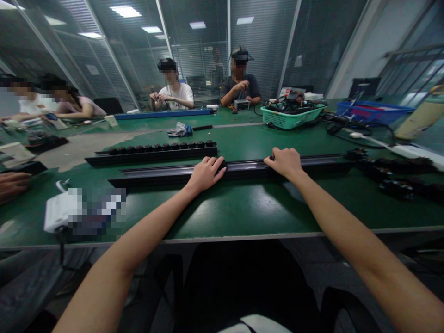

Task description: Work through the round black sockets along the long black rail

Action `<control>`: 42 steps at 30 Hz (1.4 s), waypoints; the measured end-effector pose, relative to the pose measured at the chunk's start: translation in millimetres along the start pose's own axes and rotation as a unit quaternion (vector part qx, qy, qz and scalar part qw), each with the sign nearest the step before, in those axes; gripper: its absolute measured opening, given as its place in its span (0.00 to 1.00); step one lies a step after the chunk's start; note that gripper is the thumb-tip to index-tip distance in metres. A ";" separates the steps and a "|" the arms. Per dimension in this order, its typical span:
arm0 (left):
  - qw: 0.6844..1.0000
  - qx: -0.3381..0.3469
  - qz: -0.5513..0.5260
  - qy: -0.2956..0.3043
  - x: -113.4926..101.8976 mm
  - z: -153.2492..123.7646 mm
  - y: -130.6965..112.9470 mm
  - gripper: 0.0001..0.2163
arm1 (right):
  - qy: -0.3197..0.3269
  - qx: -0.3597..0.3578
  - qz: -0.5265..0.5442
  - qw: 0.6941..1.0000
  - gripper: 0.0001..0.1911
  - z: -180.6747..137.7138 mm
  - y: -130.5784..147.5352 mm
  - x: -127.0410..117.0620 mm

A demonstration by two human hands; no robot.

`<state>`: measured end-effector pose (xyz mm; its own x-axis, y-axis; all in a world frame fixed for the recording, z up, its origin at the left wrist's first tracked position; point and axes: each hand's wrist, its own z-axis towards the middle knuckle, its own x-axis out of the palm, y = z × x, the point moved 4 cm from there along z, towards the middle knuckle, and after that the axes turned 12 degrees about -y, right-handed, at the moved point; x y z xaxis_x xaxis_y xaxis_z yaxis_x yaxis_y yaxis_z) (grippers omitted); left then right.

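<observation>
A long black rail (243, 168) with a shiny channel along its top lies across the green table in front of me. My left hand (207, 175) is closed over its middle, and a small dark piece (224, 163) shows at the fingertips. Farther right, my right hand (286, 163) has its fingers curled down onto the same rail. Something dark shows under those fingers, too covered to name. Behind lies a second black rail (152, 157) carrying a row of several small black parts (166, 147).
Several dark parts (395, 185) lie at the right. At the left are a white device (58, 212) and another person's hand (14, 185). A glove (180, 130), a green basket (291, 119) and a blue basket (374, 113) stand farther back. Several people sit around the table.
</observation>
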<state>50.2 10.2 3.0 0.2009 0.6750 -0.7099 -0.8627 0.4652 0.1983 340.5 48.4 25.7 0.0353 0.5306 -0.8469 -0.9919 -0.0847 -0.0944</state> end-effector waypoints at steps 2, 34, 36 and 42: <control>1.000 0.001 -0.003 -0.003 0.0 0.0 0.0 0.24 | 0.002 -0.003 -0.005 1.000 0.26 0.3 -0.4 -0.3; 0.995 0.081 -0.041 -0.051 -9.8 -3.4 -4.7 0.26 | 0.043 0.026 -0.009 0.999 0.25 -2.4 -9.7 -12.0; 0.993 0.095 -0.039 -0.056 -8.5 -3.3 -5.0 0.27 | 0.044 0.032 -0.009 0.999 0.25 -2.3 -11.5 -12.4; 0.990 0.128 -0.042 -0.048 -4.3 -3.1 -4.9 0.30 | 0.053 0.066 -0.001 0.996 0.26 -2.7 -14.2 -11.3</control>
<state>52.1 3.3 3.0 0.3200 0.6740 -0.6658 -0.6981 0.6429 0.3153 354.5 41.4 35.1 0.0425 0.4382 -0.8979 -0.9990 0.0322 -0.0316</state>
